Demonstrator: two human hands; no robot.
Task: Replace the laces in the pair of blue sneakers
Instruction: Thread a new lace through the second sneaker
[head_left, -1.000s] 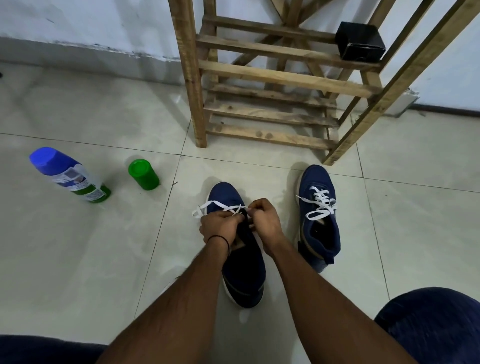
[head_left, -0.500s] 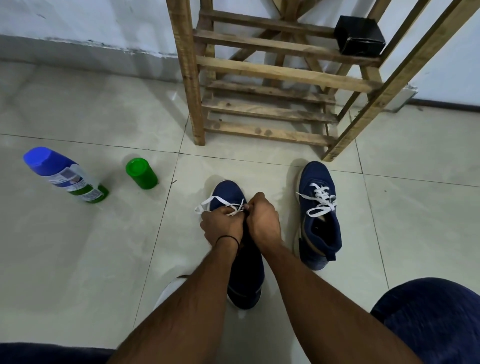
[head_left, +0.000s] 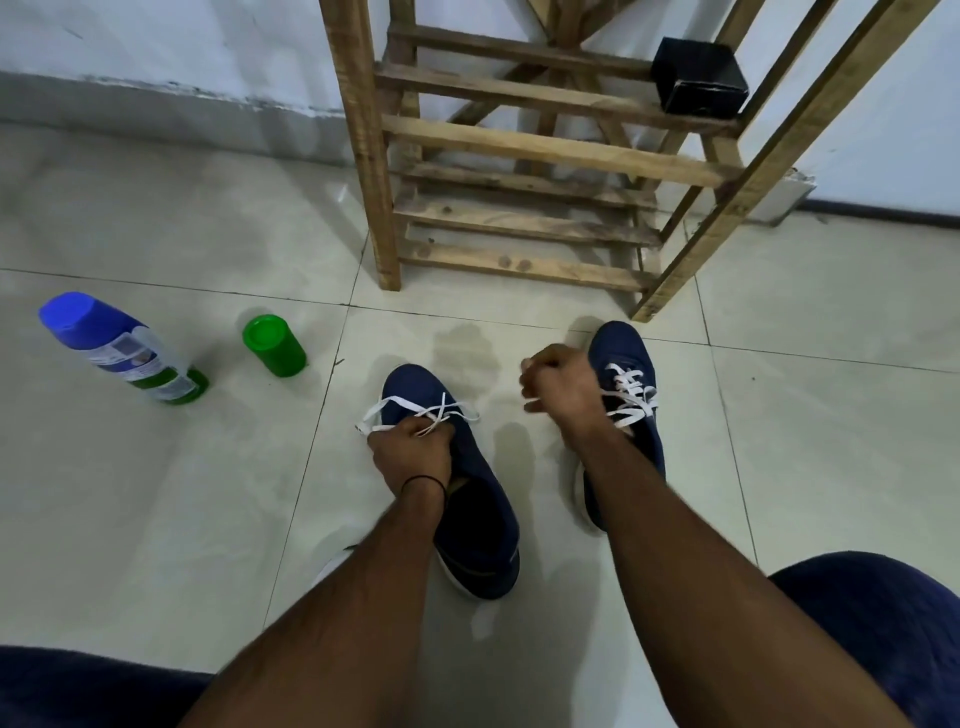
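I read this as the threading step on the nearer navy-blue fabric sneaker, which lies on the pale tiled floor; the left hand has its fingers curled tight round the white flat lace crossed at the lowest eyelets. The right hand hovers before the second navy-blue sneaker, fingers bunched closed with a blurred white sliver at them; I cannot tell if that is lace. Next, I judge, a free end needs drawing taut and feeding through the next eyelet up.
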